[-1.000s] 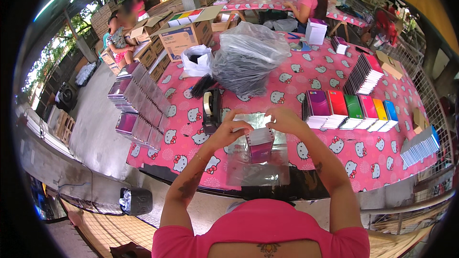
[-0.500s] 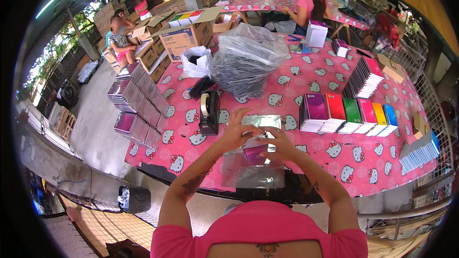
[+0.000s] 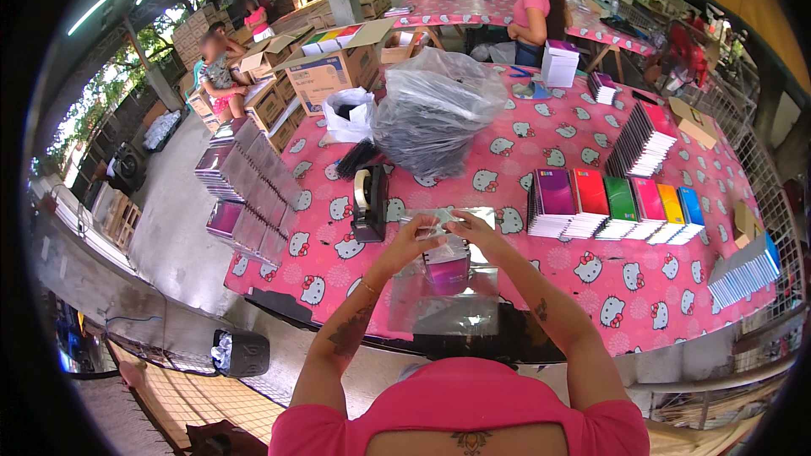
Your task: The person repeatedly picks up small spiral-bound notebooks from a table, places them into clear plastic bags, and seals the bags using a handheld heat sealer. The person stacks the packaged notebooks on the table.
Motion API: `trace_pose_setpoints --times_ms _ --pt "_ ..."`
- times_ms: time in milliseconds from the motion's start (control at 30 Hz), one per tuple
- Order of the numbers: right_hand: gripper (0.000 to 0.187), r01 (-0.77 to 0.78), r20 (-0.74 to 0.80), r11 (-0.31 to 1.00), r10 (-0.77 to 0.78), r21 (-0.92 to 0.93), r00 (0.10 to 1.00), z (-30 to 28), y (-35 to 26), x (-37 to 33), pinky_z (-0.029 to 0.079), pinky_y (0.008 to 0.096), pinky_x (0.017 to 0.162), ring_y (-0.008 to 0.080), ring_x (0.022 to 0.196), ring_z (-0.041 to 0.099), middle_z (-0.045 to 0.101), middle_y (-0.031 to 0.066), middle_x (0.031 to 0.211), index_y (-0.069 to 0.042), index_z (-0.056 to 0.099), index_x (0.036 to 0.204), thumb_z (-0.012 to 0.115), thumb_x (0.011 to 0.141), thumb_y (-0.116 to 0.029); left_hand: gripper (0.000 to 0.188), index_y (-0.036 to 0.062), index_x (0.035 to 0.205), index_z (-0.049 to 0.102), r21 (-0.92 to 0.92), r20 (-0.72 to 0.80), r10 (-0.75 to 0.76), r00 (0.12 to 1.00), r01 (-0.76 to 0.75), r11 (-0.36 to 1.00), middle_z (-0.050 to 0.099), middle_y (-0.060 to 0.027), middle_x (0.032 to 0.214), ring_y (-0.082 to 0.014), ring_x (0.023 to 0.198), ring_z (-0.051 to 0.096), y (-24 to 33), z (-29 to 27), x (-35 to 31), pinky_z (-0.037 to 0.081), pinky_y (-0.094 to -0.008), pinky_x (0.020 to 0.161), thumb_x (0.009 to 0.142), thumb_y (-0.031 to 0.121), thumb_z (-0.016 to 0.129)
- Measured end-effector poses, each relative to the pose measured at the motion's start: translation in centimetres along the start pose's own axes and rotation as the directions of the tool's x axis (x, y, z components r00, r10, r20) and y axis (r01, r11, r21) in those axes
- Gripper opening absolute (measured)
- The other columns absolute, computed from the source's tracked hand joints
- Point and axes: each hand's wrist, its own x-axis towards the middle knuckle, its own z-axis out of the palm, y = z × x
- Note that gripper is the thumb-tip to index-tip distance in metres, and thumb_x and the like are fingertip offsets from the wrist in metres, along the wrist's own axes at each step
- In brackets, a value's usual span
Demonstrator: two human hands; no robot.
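Observation:
In front of me, a purple spiral notebook (image 3: 448,271) lies on clear plastic film (image 3: 414,314) near the table's front edge. My left hand (image 3: 412,241) pinches the film at the notebook's far left side. Opposite it, my right hand (image 3: 476,233) has its thumb and fingers closed on the film's far right part. Glare on the film hides its exact edges. A black tape dispenser (image 3: 370,204) with a roll of tape stands just left of my left hand.
Stacks of plastic-covered notebooks (image 3: 245,177) stand at the left edge. Rows of coloured notebooks (image 3: 591,194) line the right side. Beyond the dispenser sits a large clear bag of black pieces (image 3: 435,114) beside a white bag (image 3: 349,114). Cardboard boxes (image 3: 325,80) and other people are farther back.
Both hands have moved slightly away from me and a little apart at the fingertips. More of the purple notebook's cover now shows below them.

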Motion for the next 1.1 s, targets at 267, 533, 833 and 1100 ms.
trace_pose_setpoints --times_ms 267,533,833,1100 --pt "0.041 0.170 0.133 0.976 -0.153 -0.133 0.979 -0.1 -0.9 0.3 0.048 0.0275 0.081 0.0099 0.093 0.060 0.068 0.0038 0.107 -0.002 0.060 0.128 0.070 0.093 -0.021 0.049 0.0019 0.126 0.056 -0.015 -0.069 0.046 0.997 -0.047 0.999 0.060 -0.0105 0.123 -0.0223 0.115 0.058 -0.2 0.3 -0.5 0.050 -0.0351 0.094 0.087 0.024 0.076" --pt "0.048 0.088 0.062 0.994 -0.084 -0.063 0.994 -0.4 0.3 -0.5 0.049 0.0278 0.086 0.0118 0.100 0.063 0.068 0.0089 0.113 -0.004 0.052 0.136 0.069 0.094 -0.019 0.018 -0.0010 0.094 0.071 0.605 -0.288 0.374 0.881 -0.135 0.784 0.069 -0.0163 0.098 -0.0303 0.088 0.067 2.6 3.1 -0.4 0.053 -0.0390 0.085 0.085 0.014 0.069" --pt "0.043 0.213 0.214 0.908 -0.141 -0.362 0.967 0.2 -2.7 0.3 0.047 0.0254 0.083 0.0103 0.094 0.061 0.068 0.0043 0.111 -0.002 0.058 0.130 0.070 0.093 -0.020 0.041 0.0007 0.123 0.061 0.112 -0.343 0.250 0.905 -0.225 0.968 0.055 -0.0152 0.135 -0.0265 0.115 0.060 2.4 0.3 -0.5 0.048 -0.0369 0.097 0.087 0.019 0.066" --pt "0.041 0.166 0.133 0.931 -0.129 -0.325 0.983 -1.1 -1.9 0.1 0.050 0.0289 0.085 0.0129 0.096 0.062 0.067 0.0068 0.112 -0.004 0.063 0.126 0.072 0.091 -0.024 0.066 -0.0037 0.145 0.044 -0.108 0.044 -0.037 0.998 0.042 0.993 0.052 -0.0169 0.142 -0.0231 0.131 0.049 -0.9 -0.3 -0.1 0.040 -0.0318 0.107 0.093 0.030 0.067"
